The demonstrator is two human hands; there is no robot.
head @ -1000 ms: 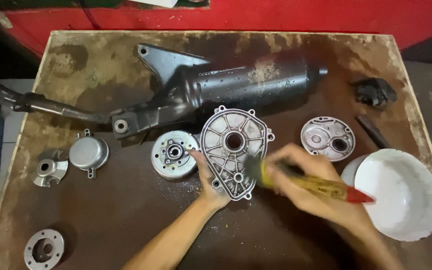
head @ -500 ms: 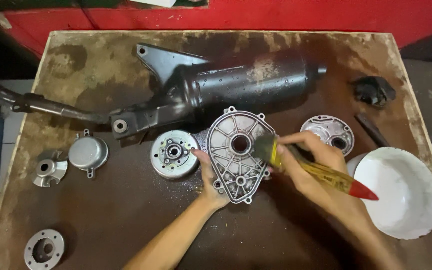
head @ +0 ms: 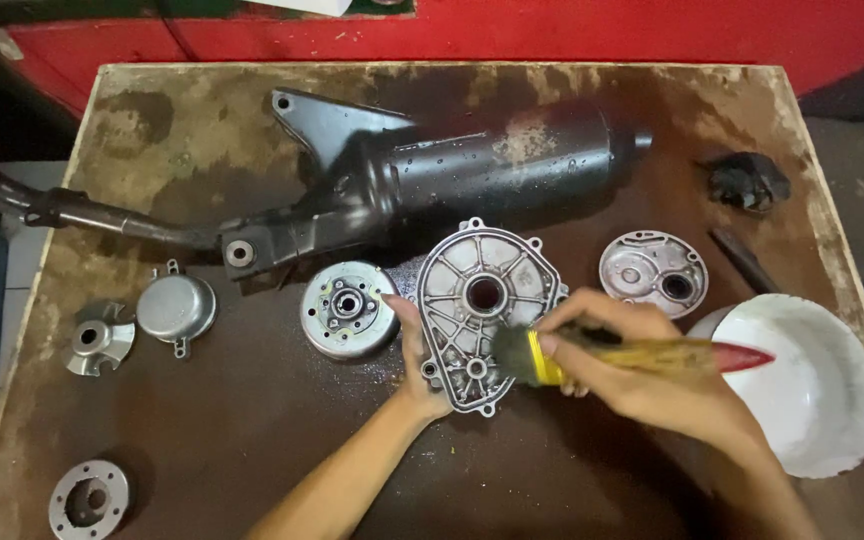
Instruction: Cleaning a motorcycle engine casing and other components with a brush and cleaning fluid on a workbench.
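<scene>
Left hand [head: 414, 360] grips the edge of the ribbed grey cast-metal engine cover [head: 482, 305]; right hand [head: 642, 375] is closed around the yellow-and-red-handled paintbrush [head: 642, 355], bristles on the cover's lower part.

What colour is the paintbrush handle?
The paintbrush handle is yellow with a red tip, seen in the head view.

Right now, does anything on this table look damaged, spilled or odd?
The table has worn, pale patches near its edges. The black exhaust pipe shows a rusty spot. Nothing is spilled, and the metal cover looks intact.
</scene>
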